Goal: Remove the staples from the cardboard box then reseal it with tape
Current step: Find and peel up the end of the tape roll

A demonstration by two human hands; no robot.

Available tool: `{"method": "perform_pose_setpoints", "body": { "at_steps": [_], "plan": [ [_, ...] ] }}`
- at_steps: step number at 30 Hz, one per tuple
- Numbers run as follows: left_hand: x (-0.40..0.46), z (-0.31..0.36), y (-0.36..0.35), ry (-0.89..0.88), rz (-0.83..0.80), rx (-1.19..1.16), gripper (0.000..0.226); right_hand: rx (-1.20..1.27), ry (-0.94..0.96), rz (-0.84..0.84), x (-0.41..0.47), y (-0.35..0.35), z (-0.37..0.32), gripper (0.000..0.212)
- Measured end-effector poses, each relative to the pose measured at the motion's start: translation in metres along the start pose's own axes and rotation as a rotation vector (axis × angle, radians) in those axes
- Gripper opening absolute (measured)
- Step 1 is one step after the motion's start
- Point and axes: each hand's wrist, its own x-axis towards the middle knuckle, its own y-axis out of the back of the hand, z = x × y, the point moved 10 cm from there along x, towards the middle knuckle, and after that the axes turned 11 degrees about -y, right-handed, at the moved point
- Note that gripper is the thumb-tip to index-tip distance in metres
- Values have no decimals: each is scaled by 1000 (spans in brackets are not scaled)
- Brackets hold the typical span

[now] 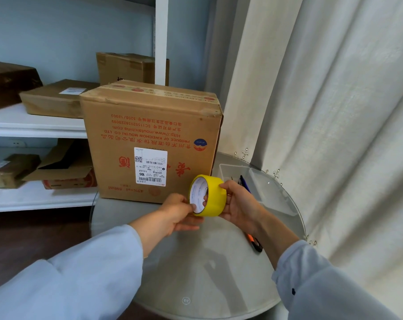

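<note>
The person holds the yellow tape roll (208, 195) up in front of the cardboard box (149, 139), which stands closed on the table (196, 262). The right hand (239, 204) grips the roll's outer band to steady it, while the left hand (179, 215) pinches at its near rim, probably searching for the loose end.

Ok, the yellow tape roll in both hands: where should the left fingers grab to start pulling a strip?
Probably at the yellow tape roll outer band near its lower left edge, coming from the left. The right hand already braces the roll's right side, and the left hand pinches that rim; the loose end itself isn't visible.
</note>
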Motion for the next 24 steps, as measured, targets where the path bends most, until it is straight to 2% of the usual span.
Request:
{"method": "perform_pose_setpoints", "body": {
  "at_steps": [4,8,13,19,24],
  "plan": [
    [3,7,11,-111,94,66,15,-38,-52,-40,1,-9,6,43],
    [4,13,16,-184,132,114,24,-81,-40,-3,6,-9,10,52],
    [3,26,17,-299,162,149,21,-96,-49,1,7,-8,10,57],
    [5,26,19,-335,175,138,20,-96,-12,-138,0,-18,16,27],
    [12,2,17,-178,112,128,15,-63,-12,-227,-4,-23,21,20]
  ]
}}
